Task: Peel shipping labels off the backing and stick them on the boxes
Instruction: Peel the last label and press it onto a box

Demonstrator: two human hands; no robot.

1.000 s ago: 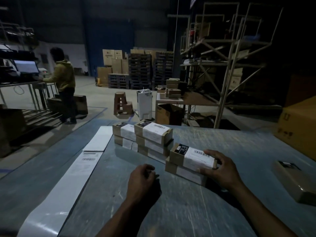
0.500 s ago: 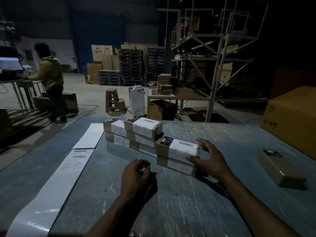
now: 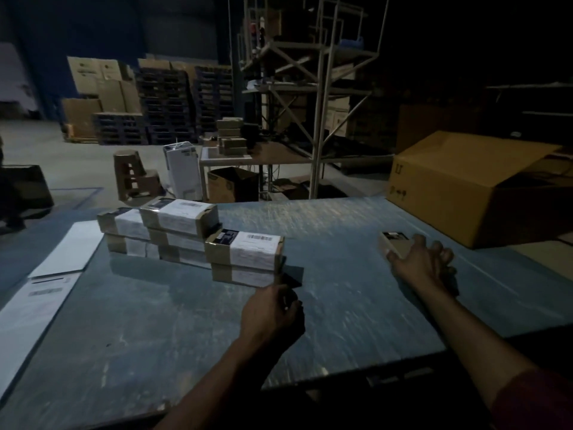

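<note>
Several small brown boxes with white shipping labels stand in low stacks on the grey table (image 3: 325, 305); the nearest labelled stack (image 3: 248, 254) is left of centre. A long white label strip (image 3: 43, 296) lies along the table's left side. One small brown box without a label (image 3: 395, 243) lies flat at the right. My right hand (image 3: 423, 263) reaches over its near end, fingers spread and touching it. My left hand (image 3: 273, 311) rests on the table just in front of the nearest stack, fingers curled, with nothing seen in it.
A large open brown carton (image 3: 459, 184) sits at the table's far right corner. Beyond the table are a metal shelf frame (image 3: 322, 103), a side table with small boxes (image 3: 231, 135), an open carton (image 3: 231, 184), stools and stacked pallets on the floor.
My right hand left the nearest labelled stack and swung right to the unlabelled box. The view turned right. My left hand stayed curled near the stack.
</note>
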